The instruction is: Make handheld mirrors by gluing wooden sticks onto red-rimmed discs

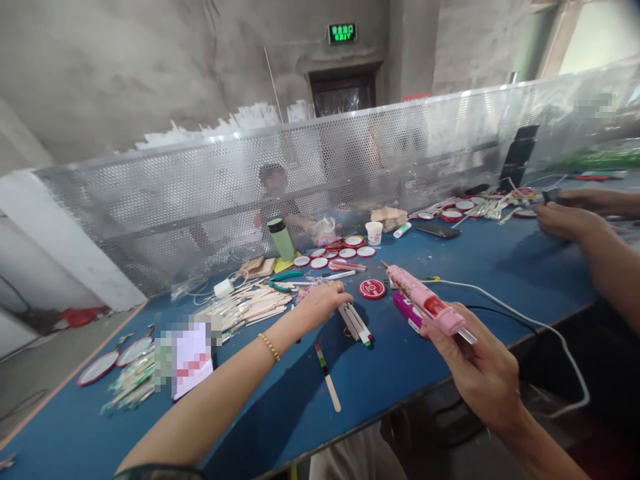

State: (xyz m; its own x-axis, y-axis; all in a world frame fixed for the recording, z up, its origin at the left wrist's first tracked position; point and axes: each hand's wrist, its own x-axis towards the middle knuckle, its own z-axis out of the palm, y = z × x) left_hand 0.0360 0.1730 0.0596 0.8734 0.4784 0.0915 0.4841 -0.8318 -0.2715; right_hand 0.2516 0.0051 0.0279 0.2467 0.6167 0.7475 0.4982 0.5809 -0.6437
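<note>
My right hand (483,370) is wrapped round a pink hot glue gun (425,297), its nozzle pointing up and left, a clear glue stick out of the back. My left hand (320,303) is low over the table with fingers curled down; what they pinch is hidden. Beside its thumb lies a bundle of pale sticks (356,325) with dark and green ends. Behind the fingers a small multicoloured pile (305,290) partly shows. Nearer me lies a wooden craft stick (331,387) with a red, green and black end.
Loose craft sticks (255,303), green-handled pliers (283,285) and a lit phone (193,360) are at left. A red round tin (373,289) and magenta box (407,312) sit mid-table. Behind are white discs (347,253), a green bottle (281,240) and a perforated screen (225,180). Another person's hands (570,217) work at right.
</note>
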